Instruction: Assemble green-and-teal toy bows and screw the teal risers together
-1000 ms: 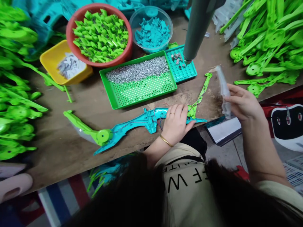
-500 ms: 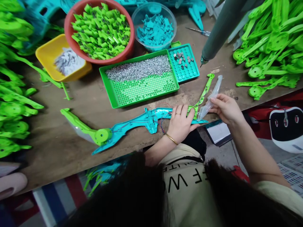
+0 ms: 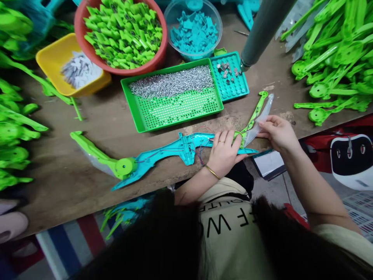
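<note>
A blue plastic toy bow body lies along the front of the bench, with thin wires at its middle. My left hand is closed over its right part, fingers on top and thumb along the near edge. A green limb piece slants up and away from that end, its base partly hidden by my fingers. Between thumb and fingers, my right hand pinches a clear plastic cover close beside the green limb. The bow's left end carries another green limb with a round hub and a clear part beneath.
Behind the bow stand a green tray of screws, a blue tray, a red tub, a clear bowl and a yellow bin. A powered screwdriver hangs above. Green limbs are heaped at right.
The clear cover has come slightly closer to the green limb, in my right hand. My left hand stays on the bow. The whole view has shifted a little.
</note>
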`<act>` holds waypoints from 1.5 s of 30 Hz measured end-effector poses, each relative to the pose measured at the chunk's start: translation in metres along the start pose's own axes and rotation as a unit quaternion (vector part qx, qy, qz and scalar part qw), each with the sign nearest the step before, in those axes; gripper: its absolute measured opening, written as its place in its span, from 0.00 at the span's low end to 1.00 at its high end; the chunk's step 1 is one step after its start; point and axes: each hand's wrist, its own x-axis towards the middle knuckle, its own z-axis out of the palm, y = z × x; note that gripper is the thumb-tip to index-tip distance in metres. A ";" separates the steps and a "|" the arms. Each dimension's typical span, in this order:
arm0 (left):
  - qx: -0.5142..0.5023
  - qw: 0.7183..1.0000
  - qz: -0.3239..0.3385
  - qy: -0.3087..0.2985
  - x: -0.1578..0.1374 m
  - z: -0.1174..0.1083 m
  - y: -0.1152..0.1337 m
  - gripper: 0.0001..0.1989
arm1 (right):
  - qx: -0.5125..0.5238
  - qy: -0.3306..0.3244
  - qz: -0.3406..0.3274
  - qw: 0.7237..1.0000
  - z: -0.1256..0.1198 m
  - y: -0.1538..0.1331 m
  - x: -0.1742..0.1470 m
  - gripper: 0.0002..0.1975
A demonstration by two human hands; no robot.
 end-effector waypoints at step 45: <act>0.055 0.998 0.019 0.003 -0.003 -0.001 -0.006 0.25 | -0.369 0.036 -0.089 0.924 -0.013 -0.057 0.061 0.06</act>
